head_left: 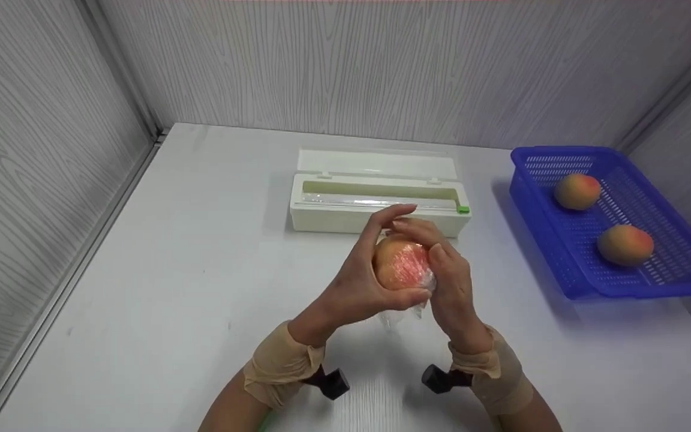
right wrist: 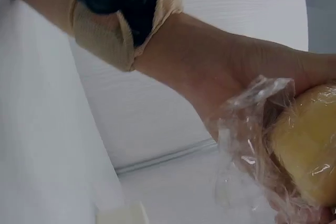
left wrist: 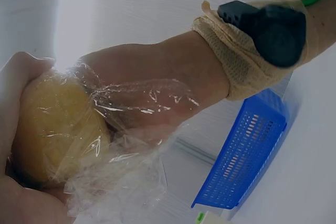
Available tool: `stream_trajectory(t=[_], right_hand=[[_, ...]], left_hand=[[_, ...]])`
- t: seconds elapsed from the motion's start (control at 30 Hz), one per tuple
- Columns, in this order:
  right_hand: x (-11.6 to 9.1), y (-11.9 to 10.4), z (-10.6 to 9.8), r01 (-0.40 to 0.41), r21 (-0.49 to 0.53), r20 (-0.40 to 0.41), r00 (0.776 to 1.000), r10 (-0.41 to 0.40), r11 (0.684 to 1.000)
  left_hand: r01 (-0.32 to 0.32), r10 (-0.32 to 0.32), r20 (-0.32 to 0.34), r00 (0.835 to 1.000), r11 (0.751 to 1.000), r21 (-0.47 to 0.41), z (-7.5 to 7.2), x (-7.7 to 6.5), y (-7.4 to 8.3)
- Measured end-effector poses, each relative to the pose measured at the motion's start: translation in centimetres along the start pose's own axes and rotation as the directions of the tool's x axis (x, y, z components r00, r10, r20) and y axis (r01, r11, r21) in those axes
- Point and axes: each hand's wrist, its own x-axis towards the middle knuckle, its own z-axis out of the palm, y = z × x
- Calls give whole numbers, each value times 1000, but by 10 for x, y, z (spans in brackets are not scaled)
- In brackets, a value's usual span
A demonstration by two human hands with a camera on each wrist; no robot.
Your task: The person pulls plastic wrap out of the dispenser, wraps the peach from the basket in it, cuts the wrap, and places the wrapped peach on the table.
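A yellow-orange peach (head_left: pixel 402 263) with a red blush is held up above the table, with clear plastic wrap drawn over it. My left hand (head_left: pixel 360 279) grips it from the left, index finger arched over the far side and thumb along the near side. On the right, my right hand (head_left: pixel 450 282) curls its fingers round the peach and the film. Loose, crumpled plastic wrap (left wrist: pixel 123 182) hangs from the fruit in the left wrist view. In the right wrist view bunched film (right wrist: pixel 247 145) lies between the peach and the palm.
Behind the hands stands a white wrap dispenser (head_left: pixel 351 221), lid raised, a film roll inside and a green slider (head_left: pixel 463 209) at its right end. To the right, a blue basket (head_left: pixel 537 240) holds two more peaches (head_left: pixel 624 245). Grained panels (head_left: pixel 321 66) border the table.
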Motion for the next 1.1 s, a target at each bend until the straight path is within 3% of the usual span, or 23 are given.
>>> stream_trajectory(t=[0.13,0.27,0.43,0.6,0.77,0.93,1.03,1.1], right_hand=[[-1,-1,-2,103,-128,23,995,-101,986],[2,-4,-4,149,-149,81,987,-138,978],[5,-7,-6,174,-160,135,979,-153,972],[6,-11,-8,248,-174,156,962,-222,953],[3,-12,-11,316,-192,165,944,-287,929],[6,-4,-11,309,-262,181,946,-268,914],[7,2,-11,254,-269,181,961,-210,929],[7,5,-11,200,-225,168,972,-164,954]], left_hand=[[-1,1,-2,1000,999,-40,1,0,1],[49,-49,1,999,990,-132,2,1,4],[153,-150,32,988,954,-258,2,2,4],[189,-164,107,981,937,-293,0,1,3],[150,-121,149,981,968,-202,1,0,3],[112,-113,56,992,994,17,0,1,4],[114,-116,19,993,990,88,-3,2,3],[134,-134,5,991,989,63,-7,3,3]])
